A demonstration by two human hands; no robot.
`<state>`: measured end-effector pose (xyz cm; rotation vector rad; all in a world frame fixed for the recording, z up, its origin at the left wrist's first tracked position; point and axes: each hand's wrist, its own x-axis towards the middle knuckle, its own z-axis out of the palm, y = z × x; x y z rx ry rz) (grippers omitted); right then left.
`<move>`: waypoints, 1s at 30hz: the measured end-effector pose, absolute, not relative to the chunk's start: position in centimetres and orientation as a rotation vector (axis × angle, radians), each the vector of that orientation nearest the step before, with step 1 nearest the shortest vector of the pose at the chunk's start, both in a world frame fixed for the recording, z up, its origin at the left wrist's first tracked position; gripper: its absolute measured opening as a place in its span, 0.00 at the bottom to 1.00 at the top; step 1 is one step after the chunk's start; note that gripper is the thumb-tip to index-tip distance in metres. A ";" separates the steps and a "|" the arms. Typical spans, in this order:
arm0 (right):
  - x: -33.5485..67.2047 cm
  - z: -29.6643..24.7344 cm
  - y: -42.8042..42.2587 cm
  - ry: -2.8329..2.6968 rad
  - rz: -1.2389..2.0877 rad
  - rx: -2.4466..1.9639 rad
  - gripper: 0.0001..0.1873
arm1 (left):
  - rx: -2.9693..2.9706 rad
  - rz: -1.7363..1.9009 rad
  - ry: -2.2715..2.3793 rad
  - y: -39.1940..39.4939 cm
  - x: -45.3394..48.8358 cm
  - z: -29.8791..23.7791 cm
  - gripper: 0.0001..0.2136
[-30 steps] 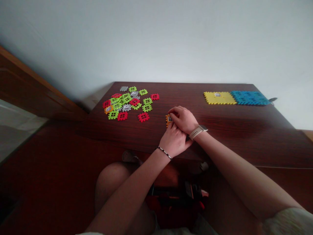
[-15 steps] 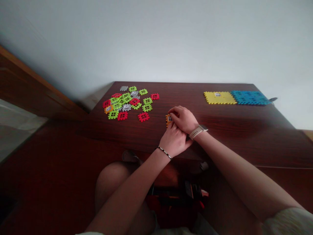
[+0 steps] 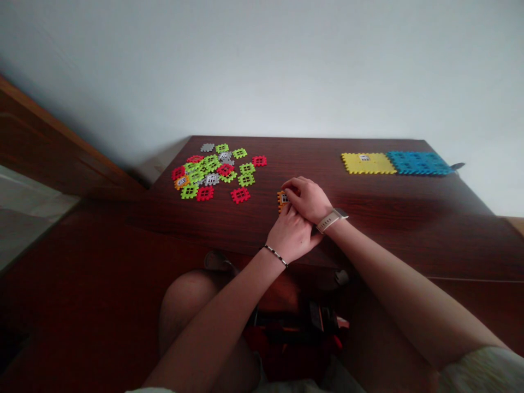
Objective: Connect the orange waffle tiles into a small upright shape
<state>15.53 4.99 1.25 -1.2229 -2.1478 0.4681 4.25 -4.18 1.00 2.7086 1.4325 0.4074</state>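
My left hand (image 3: 291, 236) and my right hand (image 3: 308, 197) meet near the middle of the dark wooden table (image 3: 380, 218). Both have their fingers curled round small orange waffle-block tiles (image 3: 282, 200), which peek out to the left of my right fingers. My right hand lies over my left, hiding most of the tiles. A bead bracelet is on my left wrist, a pale watch strap on my right.
A loose pile of green, red and grey waffle tiles (image 3: 213, 170) lies at the table's back left. A joined yellow panel (image 3: 366, 163) and blue panel (image 3: 417, 162) lie flat at the back right. My bare knee (image 3: 192, 305) is below the table edge.
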 end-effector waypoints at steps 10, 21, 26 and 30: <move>15.4 1.3 4.9 -2.144 0.455 -1.222 0.11 | 2.709 0.411 1.430 -4.2 4.2 1.0 0.27; 15.5 1.3 5.0 -2.144 0.464 -1.214 0.11 | 2.723 0.401 1.438 -4.2 4.3 1.0 0.26; 15.5 1.3 4.9 -2.144 0.457 -1.216 0.11 | 2.720 0.395 1.444 -4.2 4.3 1.0 0.27; 15.5 1.3 4.9 -2.148 0.454 -1.216 0.11 | 2.718 0.402 1.436 -4.2 4.3 1.0 0.27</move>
